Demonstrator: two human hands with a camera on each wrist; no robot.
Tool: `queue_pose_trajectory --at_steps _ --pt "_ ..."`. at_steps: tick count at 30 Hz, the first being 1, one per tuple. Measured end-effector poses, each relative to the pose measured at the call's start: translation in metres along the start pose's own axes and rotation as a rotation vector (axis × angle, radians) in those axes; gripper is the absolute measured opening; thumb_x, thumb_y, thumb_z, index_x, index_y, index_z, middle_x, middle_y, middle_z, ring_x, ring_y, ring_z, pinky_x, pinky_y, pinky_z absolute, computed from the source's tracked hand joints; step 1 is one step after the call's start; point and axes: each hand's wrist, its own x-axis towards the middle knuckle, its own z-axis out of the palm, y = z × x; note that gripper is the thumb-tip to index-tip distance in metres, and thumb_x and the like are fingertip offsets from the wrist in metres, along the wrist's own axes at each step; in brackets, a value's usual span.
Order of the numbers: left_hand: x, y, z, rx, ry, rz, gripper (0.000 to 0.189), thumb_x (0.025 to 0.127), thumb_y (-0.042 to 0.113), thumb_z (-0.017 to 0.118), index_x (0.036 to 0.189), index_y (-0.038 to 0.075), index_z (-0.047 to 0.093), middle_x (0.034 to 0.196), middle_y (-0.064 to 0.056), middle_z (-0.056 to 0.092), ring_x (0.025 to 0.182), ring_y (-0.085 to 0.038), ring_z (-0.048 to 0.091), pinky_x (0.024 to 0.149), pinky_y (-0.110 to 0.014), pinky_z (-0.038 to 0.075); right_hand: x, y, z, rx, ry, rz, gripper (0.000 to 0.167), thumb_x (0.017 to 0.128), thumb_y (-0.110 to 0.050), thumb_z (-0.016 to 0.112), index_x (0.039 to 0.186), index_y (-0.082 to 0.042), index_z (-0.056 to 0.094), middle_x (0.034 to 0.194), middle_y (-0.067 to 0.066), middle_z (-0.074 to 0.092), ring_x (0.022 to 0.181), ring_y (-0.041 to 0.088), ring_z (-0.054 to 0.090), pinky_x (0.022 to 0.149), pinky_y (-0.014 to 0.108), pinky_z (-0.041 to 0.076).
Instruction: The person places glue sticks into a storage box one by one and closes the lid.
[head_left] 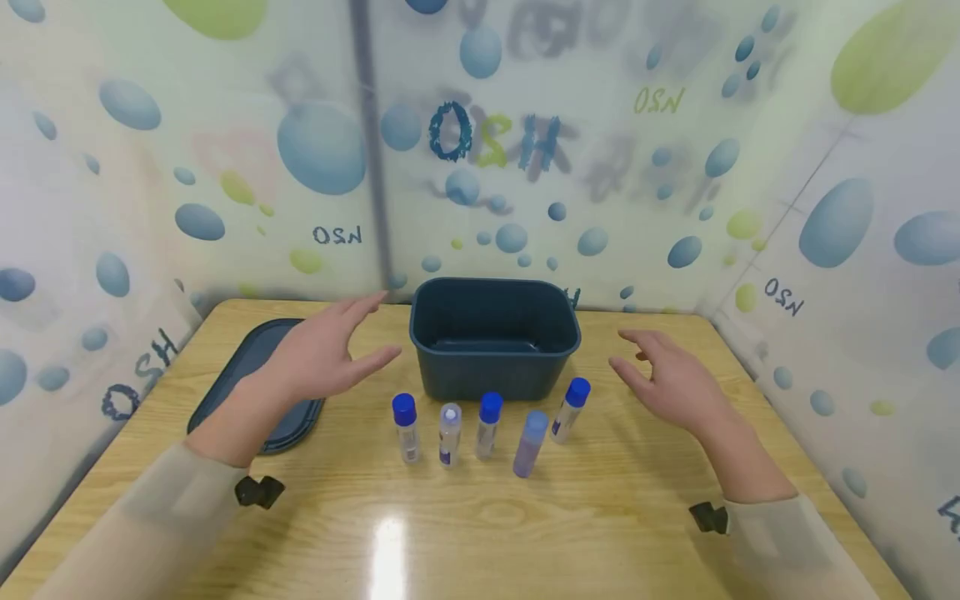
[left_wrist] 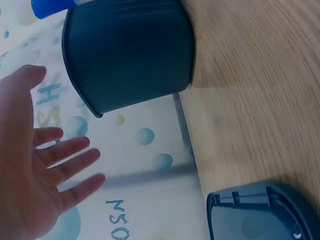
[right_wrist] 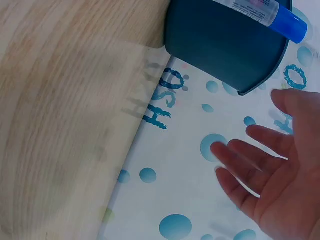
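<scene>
A dark blue open bin [head_left: 495,375] stands at the back middle of the table. In front of it several glue sticks stand upright: one blue-capped at left [head_left: 406,429], a clear-capped one [head_left: 449,435], another blue-capped [head_left: 488,427], a purple one with a light blue cap [head_left: 530,446], and a blue-capped one at right [head_left: 570,411]. My left hand [head_left: 315,354] hovers left of the bin, fingers extended, holding nothing. To the bin's right hovers my right hand [head_left: 675,379], fingers loosely bent, also holding nothing. Both wrist views show bare palms.
The bin's dark blue lid [head_left: 258,358] lies on the table's left side, partly behind my left forearm. The wooden table [head_left: 450,533] meets patterned walls [head_left: 525,208] at the back and sides.
</scene>
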Motion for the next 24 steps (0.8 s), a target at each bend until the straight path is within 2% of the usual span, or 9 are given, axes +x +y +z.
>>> queue_pose_trajectory --at_steps 2,4,9,15,20,24 --pt "0.007 -0.002 0.002 -0.071 0.000 0.005 0.090 0.106 0.068 0.059 0.175 0.018 0.030 0.164 -0.017 0.055 0.146 -0.042 0.058 0.106 -0.065 0.055 0.000 0.001 0.000 0.048 0.013 0.013 0.069 0.115 -0.054 0.049 0.164 -0.006 0.047 0.165 0.024 0.052 0.134 0.045 0.066 0.108 0.067 0.053" --pt "0.015 -0.003 0.004 -0.148 -0.014 0.015 0.087 0.107 0.064 0.061 0.174 0.019 0.031 0.158 -0.015 0.061 0.141 -0.039 0.062 0.105 -0.062 0.056 0.000 0.002 0.000 0.092 0.025 0.016 0.065 0.116 -0.053 0.048 0.161 -0.006 0.052 0.162 0.021 0.056 0.128 0.043 0.069 0.105 0.064 0.055" --pt "0.038 -0.004 0.013 -0.314 -0.098 0.022 0.088 0.106 0.060 0.066 0.175 0.021 0.028 0.150 -0.014 0.063 0.132 -0.034 0.067 0.107 -0.057 0.057 -0.002 0.000 0.003 0.145 0.049 0.005 0.057 0.116 -0.048 0.053 0.155 -0.007 0.059 0.152 0.019 0.066 0.118 0.038 0.072 0.097 0.059 0.060" --pt "0.055 0.000 0.020 -0.322 -0.159 -0.007 0.098 0.100 0.068 0.069 0.176 0.025 0.024 0.143 -0.013 0.061 0.117 -0.029 0.070 0.089 -0.046 0.062 -0.004 -0.004 0.005 0.175 0.057 -0.008 0.052 0.115 -0.046 0.055 0.152 -0.009 0.062 0.145 0.017 0.071 0.112 0.033 0.074 0.093 0.054 0.062" --pt "0.057 -0.001 0.024 -0.317 -0.173 -0.031 0.103 0.099 0.068 0.071 0.177 0.023 0.021 0.136 -0.012 0.062 0.101 -0.024 0.069 0.077 -0.038 0.058 -0.006 -0.006 0.006 0.236 0.061 -0.016 0.048 0.115 -0.043 0.057 0.149 -0.010 0.065 0.137 0.014 0.075 0.104 0.026 0.076 0.083 0.041 0.061" --pt "0.057 -0.002 0.028 -0.332 -0.180 -0.041 0.105 0.099 0.070 0.070 0.178 0.025 0.018 0.138 -0.013 0.062 0.097 -0.022 0.069 0.075 -0.036 0.057 -0.008 -0.006 0.007 0.361 0.035 -0.036 0.042 0.115 -0.039 0.058 0.147 -0.013 0.066 0.132 0.011 0.077 0.100 0.019 0.075 0.080 0.031 0.060"
